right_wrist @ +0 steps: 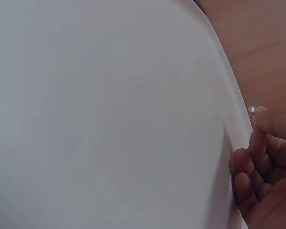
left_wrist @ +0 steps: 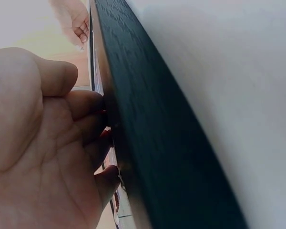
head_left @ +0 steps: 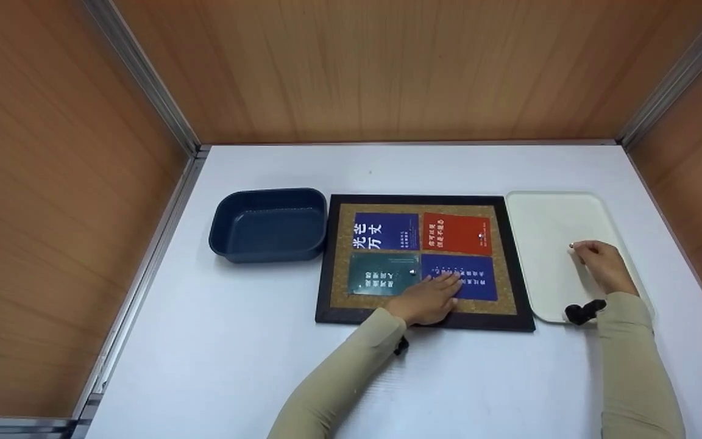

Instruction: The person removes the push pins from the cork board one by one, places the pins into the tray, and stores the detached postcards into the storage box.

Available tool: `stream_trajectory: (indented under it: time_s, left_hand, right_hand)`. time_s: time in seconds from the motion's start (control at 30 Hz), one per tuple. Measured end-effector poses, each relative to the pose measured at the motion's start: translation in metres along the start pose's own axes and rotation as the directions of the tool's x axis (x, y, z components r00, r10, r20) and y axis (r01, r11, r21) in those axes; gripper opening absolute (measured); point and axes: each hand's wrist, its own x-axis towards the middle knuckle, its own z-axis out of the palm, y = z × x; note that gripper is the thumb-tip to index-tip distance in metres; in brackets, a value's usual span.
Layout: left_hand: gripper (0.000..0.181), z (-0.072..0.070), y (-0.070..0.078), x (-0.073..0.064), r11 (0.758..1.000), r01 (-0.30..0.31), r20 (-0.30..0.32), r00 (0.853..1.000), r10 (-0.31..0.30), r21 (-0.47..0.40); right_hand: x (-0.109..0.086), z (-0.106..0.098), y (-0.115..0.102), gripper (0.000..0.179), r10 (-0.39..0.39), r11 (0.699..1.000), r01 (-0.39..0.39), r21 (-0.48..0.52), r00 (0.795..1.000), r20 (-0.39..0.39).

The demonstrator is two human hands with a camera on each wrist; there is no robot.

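Observation:
A black-framed cork board (head_left: 342, 244) lies on the table with a purple card (head_left: 397, 228), a red card (head_left: 454, 235), a teal card (head_left: 381, 277) and a blue card (head_left: 479, 286) on it. My left hand (head_left: 427, 300) rests across the board's near edge, its fingers on the blue card. In the left wrist view, that hand's fingertips (left_wrist: 109, 179) meet the board's surface beside the dark frame (left_wrist: 148, 119). Over the pale tray (head_left: 549, 244), my right hand (head_left: 607, 266) pinches a small silvery thumbtack (right_wrist: 252, 110) between thumb and forefinger, its other fingers curled.
To the left of the board stands a deep dark blue bin (head_left: 269, 250). The pale tray adjoins the board's right side. Wood-grain panels (head_left: 387, 73) wall in the white table (head_left: 217, 353) at the back and both sides.

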Motion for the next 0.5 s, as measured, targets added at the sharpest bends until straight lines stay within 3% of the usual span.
stream_trajectory:
  time_s: [0.2,0.5]
  left_hand:
    - [0.052,0.0,0.0007,-0.0013,1.0,-0.007,-0.012,1.0,0.007,0.02]
    - [0.052,-0.0012,0.0011,-0.0024,1.0,-0.009,-0.011,1.0,0.009,0.014]
  right_hand:
    - [0.0001,0.0005,0.0028,0.056,0.004,0.999,-0.004,0.036,1.0,-0.005]
    - [0.0007,0.0022,0.0021,0.057,0.017,1.0,-0.017,-0.002,1.0,-0.011]
